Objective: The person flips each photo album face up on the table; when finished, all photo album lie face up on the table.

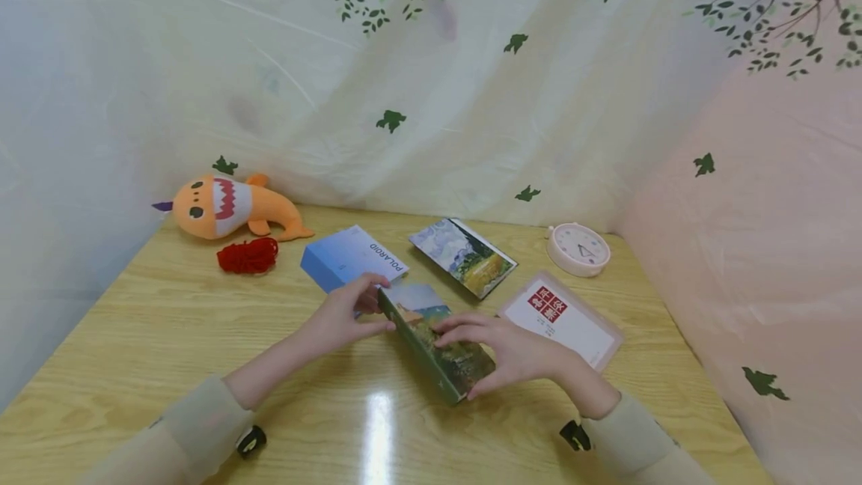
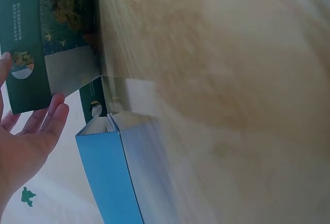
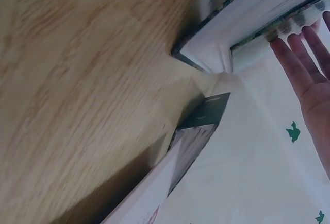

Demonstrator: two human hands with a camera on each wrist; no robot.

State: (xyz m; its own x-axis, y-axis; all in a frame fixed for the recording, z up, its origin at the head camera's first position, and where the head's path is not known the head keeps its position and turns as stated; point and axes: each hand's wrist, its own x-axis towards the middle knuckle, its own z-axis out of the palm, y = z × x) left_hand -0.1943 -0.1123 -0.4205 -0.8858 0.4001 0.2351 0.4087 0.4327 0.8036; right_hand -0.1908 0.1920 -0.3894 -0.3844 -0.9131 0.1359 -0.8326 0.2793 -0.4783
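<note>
A thick book (image 1: 431, 343) with a landscape painting on its cover and a dark green spine is held between both hands, its spine facing me. My left hand (image 1: 346, 314) grips its upper-left end, thumb on the spine side and fingers round the far corner. Across the cover lie the fingers of my right hand (image 1: 512, 346), with the thumb at the near right corner. In the right wrist view the page edges of this book (image 3: 221, 36) show. Whether it touches the table cannot be seen. Just behind the left hand lies a blue book (image 1: 350, 253) marked POLAROID.
Behind the held book lies another painting-covered book (image 1: 465, 257). To the right are a white card with red characters in a pinkish sleeve (image 1: 572, 328) and a pink round clock (image 1: 579, 249). Red yarn (image 1: 248, 256) and an orange plush shark (image 1: 236, 208) lie back left. Cloth hangs behind.
</note>
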